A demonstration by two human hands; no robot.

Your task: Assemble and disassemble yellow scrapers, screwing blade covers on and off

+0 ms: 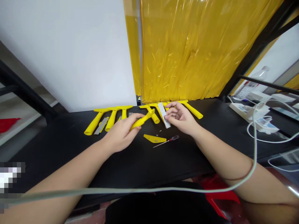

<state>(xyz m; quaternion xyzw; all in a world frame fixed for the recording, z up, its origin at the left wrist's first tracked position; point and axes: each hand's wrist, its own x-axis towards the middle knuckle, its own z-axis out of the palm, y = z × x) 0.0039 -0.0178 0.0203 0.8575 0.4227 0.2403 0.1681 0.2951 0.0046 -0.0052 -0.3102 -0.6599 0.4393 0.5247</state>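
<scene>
My left hand (pixel 123 130) is closed around a yellow scraper handle (pixel 147 116), its head end pointing right. Between the thumb and fingers of my right hand (pixel 181 118) is a flat grey metal blade (pixel 164 115), held upright at a slant. The two pieces are apart. Below them on the black table lie a yellow plate with holes (pixel 154 138), a screwdriver (pixel 166 141) with a red and clear handle, and a small screw (pixel 160 131). Several more yellow scraper handles (pixel 93 123) stand in a row behind my hands, with another grey blade (pixel 101 125) among those at the left.
A white panel (pixel 77 53) and yellow plastic sheeting (pixel 187 53) border the table's back. At the right are a power strip (pixel 254 118), a plastic bottle (pixel 251 82) and white cables. One pale cable (pixel 163 189) crosses in front of my body and over my right forearm.
</scene>
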